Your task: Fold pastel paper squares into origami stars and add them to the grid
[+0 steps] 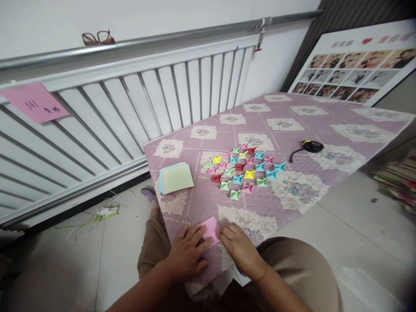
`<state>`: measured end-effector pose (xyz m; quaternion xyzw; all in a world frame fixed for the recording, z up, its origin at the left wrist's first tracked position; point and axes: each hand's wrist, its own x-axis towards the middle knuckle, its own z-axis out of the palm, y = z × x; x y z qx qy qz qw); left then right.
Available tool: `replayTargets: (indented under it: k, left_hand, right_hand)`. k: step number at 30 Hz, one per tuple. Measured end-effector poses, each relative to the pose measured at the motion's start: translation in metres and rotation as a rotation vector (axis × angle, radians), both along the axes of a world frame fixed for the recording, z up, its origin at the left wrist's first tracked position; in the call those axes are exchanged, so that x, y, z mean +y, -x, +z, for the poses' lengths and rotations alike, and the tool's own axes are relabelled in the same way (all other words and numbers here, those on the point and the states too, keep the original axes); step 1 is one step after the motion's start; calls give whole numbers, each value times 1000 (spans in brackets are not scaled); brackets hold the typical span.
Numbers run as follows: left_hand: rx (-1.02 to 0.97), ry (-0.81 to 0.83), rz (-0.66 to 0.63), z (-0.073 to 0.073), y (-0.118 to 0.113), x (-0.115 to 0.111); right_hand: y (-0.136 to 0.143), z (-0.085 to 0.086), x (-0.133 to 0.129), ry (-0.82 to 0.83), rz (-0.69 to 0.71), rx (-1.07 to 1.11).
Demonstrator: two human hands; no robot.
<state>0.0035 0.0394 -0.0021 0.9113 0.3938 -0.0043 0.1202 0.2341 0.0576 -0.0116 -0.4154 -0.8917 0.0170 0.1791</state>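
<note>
At the lower middle of the frame, the pink square (pixel 211 231) is smooth, matt paper; the small folded shapes (pixel 249 174) near the centre are creased paper; the stack (pixel 178 178) left of them is flat, matt paper; the tablecloth (pixel 201 203) looks like quilted, slightly rough cloth. Across the top, the pipe (pixel 182 38) is metal with a silvery sheen; the radiator (pixel 141 104) looks smooth and painted; at lower right, the trousers (pixel 299 260) are matt cloth; the floor (pixel 367 225) is smooth, faintly glossy tile
</note>
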Motion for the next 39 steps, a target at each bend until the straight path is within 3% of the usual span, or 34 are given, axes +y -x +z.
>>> replayTargets:
  k: [9, 16, 19, 23, 27, 33, 39]
  left_hand:
    - [-24, 7, 2, -3, 1, 1]
    - [-24, 3, 0, -2, 1, 1]
    - [-28, 5, -7, -3, 1, 1]
    - [-25, -3, -20, -3, 1, 1]
    - [-17, -5, -29, -4, 1, 1]
    - [-46, 30, -22, -6, 2, 1]
    - [-69, 53, 20, -10, 3, -1]
  right_hand:
    - [-9, -1, -10, 1, -45, 117]
    - [-15, 2, -24, 10, -199, 56]
    - [-3, 0, -31, -20, -219, 19]
    - [24, -4, -43, 9, -97, -42]
    - [37, -14, -49, 42, -129, -54]
    - [24, -24, -52, 68, -167, -93]
    - [16, -24, -56, 45, -252, -120]
